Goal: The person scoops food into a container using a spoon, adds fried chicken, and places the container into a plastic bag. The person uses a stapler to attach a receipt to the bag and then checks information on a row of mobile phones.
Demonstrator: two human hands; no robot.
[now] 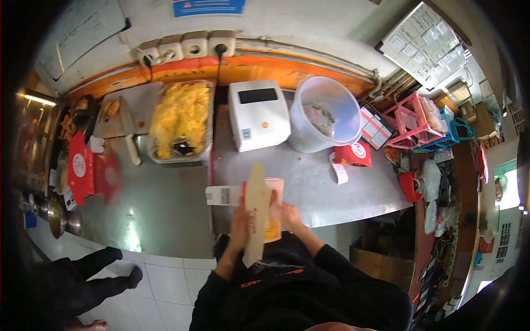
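Observation:
In front of my body, near the counter's front edge, I hold an open cardboard food box (pixel 257 212) between both hands. Its pale lid stands up on edge, and yellow food (pixel 271 228) shows inside. My left hand (pixel 238 228) grips the box from the left, its fingers partly hidden by the lid. On the right side, my right hand (pixel 290 216) is closed around the box's edge. A white printed slip (pixel 223 195) sticks out to the left of the box, just above my left hand.
Along the back of the steel counter (pixel 254 157) stand a tub of yellow food (pixel 182 118), a white label printer (pixel 259 116) and a clear bucket (pixel 326 118). A red box (pixel 353 154) lies by the bucket. Leftward are red cartons (pixel 81 168) and a knife (pixel 131 146). A person's legs (pixel 105 270) show lower left.

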